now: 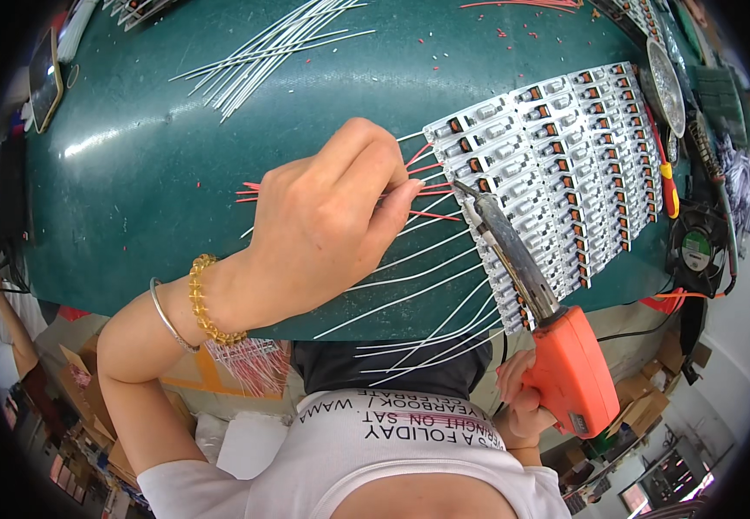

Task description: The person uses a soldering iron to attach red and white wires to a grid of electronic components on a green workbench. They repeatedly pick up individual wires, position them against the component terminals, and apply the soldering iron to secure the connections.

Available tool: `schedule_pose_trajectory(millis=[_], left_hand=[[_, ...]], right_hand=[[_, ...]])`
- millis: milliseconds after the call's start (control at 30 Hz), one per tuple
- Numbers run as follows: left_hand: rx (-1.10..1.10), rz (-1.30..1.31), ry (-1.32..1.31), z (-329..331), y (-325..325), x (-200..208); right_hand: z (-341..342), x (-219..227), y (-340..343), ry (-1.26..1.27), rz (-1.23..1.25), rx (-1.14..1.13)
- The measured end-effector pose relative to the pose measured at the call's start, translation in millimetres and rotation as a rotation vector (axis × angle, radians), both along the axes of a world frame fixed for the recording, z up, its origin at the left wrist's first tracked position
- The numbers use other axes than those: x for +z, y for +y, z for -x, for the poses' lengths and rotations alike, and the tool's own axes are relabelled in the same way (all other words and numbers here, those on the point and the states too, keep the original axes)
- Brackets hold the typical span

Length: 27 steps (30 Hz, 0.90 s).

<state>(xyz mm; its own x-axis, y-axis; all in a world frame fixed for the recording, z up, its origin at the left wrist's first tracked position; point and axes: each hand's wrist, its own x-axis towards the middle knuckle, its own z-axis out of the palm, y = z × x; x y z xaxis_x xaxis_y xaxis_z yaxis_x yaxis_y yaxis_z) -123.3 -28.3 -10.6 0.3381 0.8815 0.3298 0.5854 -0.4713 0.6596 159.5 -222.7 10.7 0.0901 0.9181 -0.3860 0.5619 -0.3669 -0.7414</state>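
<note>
My left hand (pixel 331 208) is closed in a pinch on a thin red wire (pixel 434 188), holding it against the left edge of a panel of small circuit boards (pixel 556 164). My right hand (pixel 526 398) grips the handle of a red soldering gun (pixel 572 368). The gun's dark tip touches or nearly touches the board edge, just right of my left fingertips. Several white wires (pixel 401 258) run out from the same edge toward me, and more red wires show past the left side of my hand. The wire's exact end at the tip is too small to make out.
Loose white wires (pixel 267 60) lie on the green tabletop (pixel 150 173) at the far left. Red wires (pixel 522 4) lie at the far edge. On the right are a metal dish (pixel 666 86), a red-and-yellow handled tool (pixel 670 190) and a black fan (pixel 695 251). A phone (pixel 44 82) rests far left.
</note>
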Motion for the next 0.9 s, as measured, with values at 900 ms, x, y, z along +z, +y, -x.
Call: schedule_pose_trajectory(millis=[900], left_hand=[[-0.058, 0.173, -0.156, -3.5, -8.0, 3.5]], right_hand=[[-3.6, -26.1, -0.7, 0.775, -0.3, -0.319]])
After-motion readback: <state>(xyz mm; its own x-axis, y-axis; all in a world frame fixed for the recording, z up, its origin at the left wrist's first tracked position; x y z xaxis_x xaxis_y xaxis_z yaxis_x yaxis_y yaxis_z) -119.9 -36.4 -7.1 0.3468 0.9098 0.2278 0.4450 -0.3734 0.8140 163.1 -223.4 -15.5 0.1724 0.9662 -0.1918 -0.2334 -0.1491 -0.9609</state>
